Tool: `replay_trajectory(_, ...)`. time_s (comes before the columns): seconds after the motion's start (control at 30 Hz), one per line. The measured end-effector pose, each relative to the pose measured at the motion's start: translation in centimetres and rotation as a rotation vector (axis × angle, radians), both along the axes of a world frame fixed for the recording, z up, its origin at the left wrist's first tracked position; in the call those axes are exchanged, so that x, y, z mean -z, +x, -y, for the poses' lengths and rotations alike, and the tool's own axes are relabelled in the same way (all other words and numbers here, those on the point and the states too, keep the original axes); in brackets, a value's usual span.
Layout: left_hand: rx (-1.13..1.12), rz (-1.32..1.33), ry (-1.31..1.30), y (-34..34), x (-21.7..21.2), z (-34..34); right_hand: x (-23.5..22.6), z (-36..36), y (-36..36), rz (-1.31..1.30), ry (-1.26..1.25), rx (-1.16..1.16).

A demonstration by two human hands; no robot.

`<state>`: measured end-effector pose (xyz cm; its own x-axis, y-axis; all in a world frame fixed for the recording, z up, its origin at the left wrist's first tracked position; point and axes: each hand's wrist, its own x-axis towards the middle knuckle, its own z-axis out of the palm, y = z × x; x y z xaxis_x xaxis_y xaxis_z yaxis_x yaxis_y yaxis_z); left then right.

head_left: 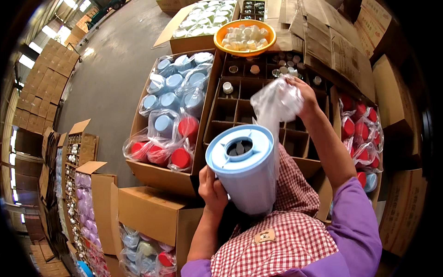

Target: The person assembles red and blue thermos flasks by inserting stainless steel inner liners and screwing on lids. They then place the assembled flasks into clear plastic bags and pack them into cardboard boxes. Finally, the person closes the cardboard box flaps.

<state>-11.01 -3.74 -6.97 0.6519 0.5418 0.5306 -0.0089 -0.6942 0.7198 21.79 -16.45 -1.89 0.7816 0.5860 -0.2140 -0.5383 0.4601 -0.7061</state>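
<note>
A light blue plastic canister (249,187) is tilted in front of my chest, its round top with a dark central hole facing up. My left hand (212,190) is closed around its left side. Higher up and to the right, my right hand (303,96) pinches a crumpled clear plastic bag (276,100), which hangs down along the canister's far right side. Below the bag lies a divided carton (224,111) with a few small white-capped bottles (227,87) in its cells.
An orange bowl (272,39) of small white caps stands on the far cartons. At left, an open carton (152,171) holds bagged blue and red canisters. Bagged red canisters (361,131) fill a carton at right. Flattened cardboard (332,51) leans at far right.
</note>
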Motion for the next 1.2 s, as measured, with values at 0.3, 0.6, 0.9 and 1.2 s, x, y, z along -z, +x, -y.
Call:
replay_trajectory(0.3,0.138,0.138,-0.323,-0.1,-0.9,-1.1,-0.7,-12.5,5.8,0.041,0.0,0.119)
replay_trajectory(0.6,-0.098,-0.079,-0.757,6.7,4.9,-12.9,2.7,-18.9,5.4,-0.118,0.123,-0.131)
replay_trajectory(0.9,-0.06,0.312,-1.432,10.4,7.5,-17.5,5.1,-20.0,3.5,-0.068,-0.088,-0.247)
replay_trajectory(1.2,0.174,0.586,-1.638,8.2,12.1,-21.8,11.0,-17.9,-6.2,0.702,-0.096,-0.686)
